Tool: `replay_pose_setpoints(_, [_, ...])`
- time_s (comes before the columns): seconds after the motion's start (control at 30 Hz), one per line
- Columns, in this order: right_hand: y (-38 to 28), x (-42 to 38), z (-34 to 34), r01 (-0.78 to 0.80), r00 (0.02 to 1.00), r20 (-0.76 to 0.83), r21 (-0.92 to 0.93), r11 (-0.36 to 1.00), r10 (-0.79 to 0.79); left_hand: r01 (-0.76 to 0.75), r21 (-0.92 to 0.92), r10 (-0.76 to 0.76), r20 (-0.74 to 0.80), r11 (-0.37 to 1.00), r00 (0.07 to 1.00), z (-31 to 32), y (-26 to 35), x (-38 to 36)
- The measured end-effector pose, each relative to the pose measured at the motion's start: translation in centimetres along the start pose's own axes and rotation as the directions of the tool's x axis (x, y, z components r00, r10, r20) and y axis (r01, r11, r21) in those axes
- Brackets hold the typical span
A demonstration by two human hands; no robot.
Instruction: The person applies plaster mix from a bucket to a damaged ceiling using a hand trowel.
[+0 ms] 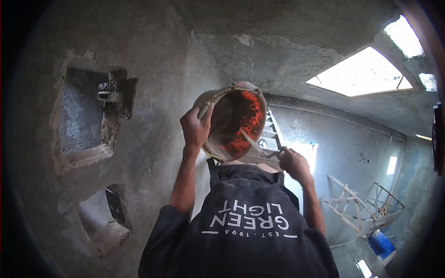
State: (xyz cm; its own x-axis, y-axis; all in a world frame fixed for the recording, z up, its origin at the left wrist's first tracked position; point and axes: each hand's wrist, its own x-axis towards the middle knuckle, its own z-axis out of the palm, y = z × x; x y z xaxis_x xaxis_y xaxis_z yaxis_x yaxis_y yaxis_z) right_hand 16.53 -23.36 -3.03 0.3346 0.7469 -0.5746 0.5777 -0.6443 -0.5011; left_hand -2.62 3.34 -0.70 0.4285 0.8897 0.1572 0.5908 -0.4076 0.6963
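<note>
My left hand [197,127] grips the rim of a round basin [227,118], fingers behind it and thumb over the edge. The basin is tipped so its inside faces me; red-orange shows through a grey, dried-looking coating. In my right hand [295,164], closed around the handle, is a trowel [259,147] with a pointed, grey-smeared blade. Its tip overlaps the lower right part of the basin's inside. Both forearms reach up from my dark printed T-shirt [250,208].
At left, the rough grey wall [157,116] has an upper recess [83,111] and a lower one [99,213]. A ladder [274,127] stands behind the basin. A wooden frame [347,204] and a blue object [381,244] are at right. Bright light enters through an opening [364,72].
</note>
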Motion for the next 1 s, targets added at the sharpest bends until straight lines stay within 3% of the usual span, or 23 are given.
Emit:
replay_pose_setpoints(0.03, [-0.3,0.0,-0.9,0.007,1.000,0.008,-0.142,0.990,-0.006,-0.062,-0.044,0.062,-0.005,0.997,0.998,-0.4,0.4,0.1])
replay_pose_setpoints(0.1, [-1.0,0.2,-2.6,0.092,0.991,-0.067,-0.314,0.945,-0.119,-0.036,-0.079,0.040,0.042,0.996,0.998,-0.8,0.9,0.5])
replay_pose_setpoints(0.17, [-2.2,0.9,-3.4,0.160,0.978,-0.065,-0.368,0.916,-0.197,-0.178,-0.025,0.179,0.047,0.984,0.983,-1.0,1.2,0.5])
replay_pose_setpoints(0.37, [-3.9,3.2,-2.8,0.310,0.939,-0.013,-0.404,0.861,-0.344,-0.298,-0.006,0.298,0.054,0.954,0.953,-2.0,3.2,1.1])
replay_pose_setpoints(0.63, [-6.8,1.9,-2.9,0.420,0.907,0.128,-0.196,0.886,-0.402,-0.436,-0.004,0.435,0.038,0.900,0.899,-1.6,5.6,1.3])
replay_pose_setpoints(0.93, [-5.8,0.8,-4.3,0.420,0.904,0.113,-0.055,0.906,-0.412,-0.491,-0.011,0.490,0.092,0.871,0.867,-1.0,7.6,1.3])
replay_pose_setpoints(1.0, [-2.8,2.2,-3.3,0.558,0.824,0.054,0.097,0.824,-0.565,-0.486,-0.003,0.483,0.111,0.874,0.869,-1.1,7.7,1.3])
